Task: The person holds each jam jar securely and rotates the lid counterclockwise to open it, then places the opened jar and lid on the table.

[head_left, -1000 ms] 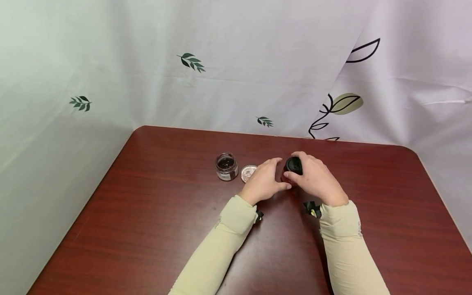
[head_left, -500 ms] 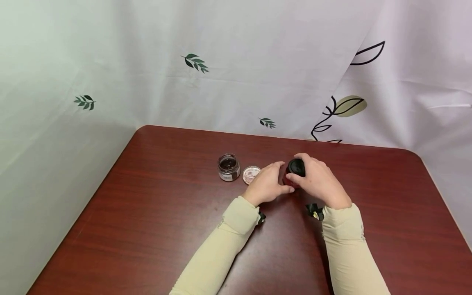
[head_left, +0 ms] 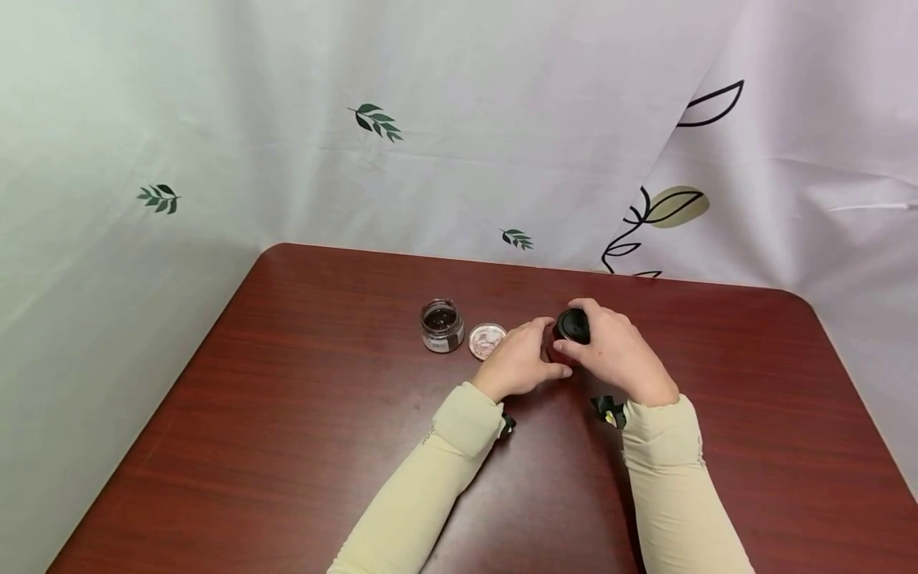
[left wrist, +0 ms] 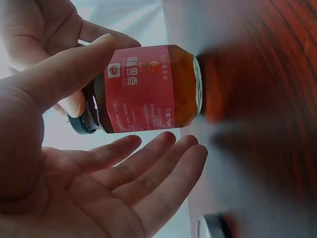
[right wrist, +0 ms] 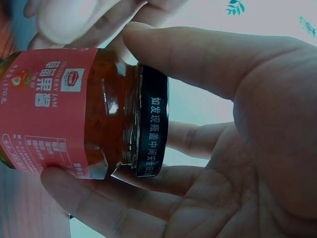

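A strawberry jam jar [right wrist: 47,116] with a red label and a black lid [head_left: 574,325] stands upright between the two hands, its base close to the table in the left wrist view. My right hand [head_left: 618,352] grips it from the top right, with thumb and fingers around its lid and shoulder. My left hand [head_left: 518,359] reaches in from the left: its thumb [left wrist: 74,67] extends along one side of the label and its nearly straight fingers [left wrist: 163,173] along the other. Left of that hand, a loose lid [head_left: 487,340] lies with its pale, smeared inside up.
An open glass jar [head_left: 441,338] with dark contents stands left of the loose lid. The reddish-brown table [head_left: 323,399] ends at a back edge, with a white leaf-print curtain [head_left: 445,159] behind it.
My left hand has edged slightly right, closer around the jam jar. The right hand keeps its grip, and the open jar and loose lid stay put. The head view shifts a little.
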`<control>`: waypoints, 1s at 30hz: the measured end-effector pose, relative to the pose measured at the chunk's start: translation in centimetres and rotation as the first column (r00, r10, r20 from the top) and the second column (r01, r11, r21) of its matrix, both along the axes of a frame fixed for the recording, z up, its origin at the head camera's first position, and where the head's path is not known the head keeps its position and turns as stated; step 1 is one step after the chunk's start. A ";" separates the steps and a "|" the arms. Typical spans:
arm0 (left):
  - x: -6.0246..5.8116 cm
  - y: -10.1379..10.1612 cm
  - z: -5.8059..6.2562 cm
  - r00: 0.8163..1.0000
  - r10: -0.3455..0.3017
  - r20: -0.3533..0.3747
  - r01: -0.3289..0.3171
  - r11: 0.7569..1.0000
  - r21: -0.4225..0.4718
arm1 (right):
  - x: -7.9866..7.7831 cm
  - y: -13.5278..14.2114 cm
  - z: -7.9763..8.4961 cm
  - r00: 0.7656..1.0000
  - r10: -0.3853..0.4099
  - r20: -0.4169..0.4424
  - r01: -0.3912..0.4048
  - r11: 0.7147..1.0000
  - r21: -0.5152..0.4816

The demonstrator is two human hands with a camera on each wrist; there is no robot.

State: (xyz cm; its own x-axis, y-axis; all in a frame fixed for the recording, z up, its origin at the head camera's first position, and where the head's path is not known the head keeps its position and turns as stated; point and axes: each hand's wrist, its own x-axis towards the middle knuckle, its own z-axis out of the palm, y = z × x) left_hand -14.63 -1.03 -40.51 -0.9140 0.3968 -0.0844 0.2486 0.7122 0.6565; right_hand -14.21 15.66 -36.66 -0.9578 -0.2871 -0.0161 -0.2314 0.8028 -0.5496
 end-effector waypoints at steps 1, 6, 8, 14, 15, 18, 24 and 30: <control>0.0 0.0 0.0 1.000 -0.002 0.001 0.002 1.000 0.000 | 0.0 0.0 0.0 1.000 0.002 0.001 -0.002 1.000 0.000; -0.1 0.2 -0.2 1.000 -0.014 0.015 0.014 1.000 0.013 | 0.0 0.0 0.1 1.000 0.013 0.002 -0.013 1.000 -0.004; -0.1 0.2 -0.2 1.000 -0.010 0.019 0.010 1.000 0.015 | 0.0 0.0 0.1 1.000 0.015 -0.002 -0.015 1.000 -0.003; -0.3 0.4 -0.1 1.000 -0.001 0.027 0.001 1.000 0.024 | -0.2 0.0 0.0 1.000 0.020 -0.012 -0.020 1.000 -0.002; -0.3 0.4 -0.1 1.000 0.000 0.026 0.000 1.000 0.025 | -0.2 0.0 0.0 1.000 0.022 -0.015 -0.022 1.000 -0.002; -0.5 0.6 -0.1 1.000 0.006 0.016 -0.007 1.000 0.030 | -0.2 0.0 0.0 1.000 0.026 -0.018 -0.026 1.000 0.003; -0.8 1.0 -0.2 0.999 0.029 0.015 -0.029 0.999 0.015 | -0.2 0.1 0.1 1.000 0.023 -0.015 -0.023 1.000 0.004; -1.1 1.1 -0.3 0.998 0.049 0.027 -0.049 0.999 0.006 | -0.1 0.2 0.0 0.999 0.021 -0.031 -0.021 1.000 -0.010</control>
State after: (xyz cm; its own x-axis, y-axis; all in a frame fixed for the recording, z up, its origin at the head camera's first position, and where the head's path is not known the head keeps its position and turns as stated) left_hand -15.74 0.04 -40.80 -0.9299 0.3521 -0.1063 0.1960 0.7190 0.6668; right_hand -14.34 15.82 -36.67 -0.9515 -0.3072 0.0163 -0.2652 0.7920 -0.5499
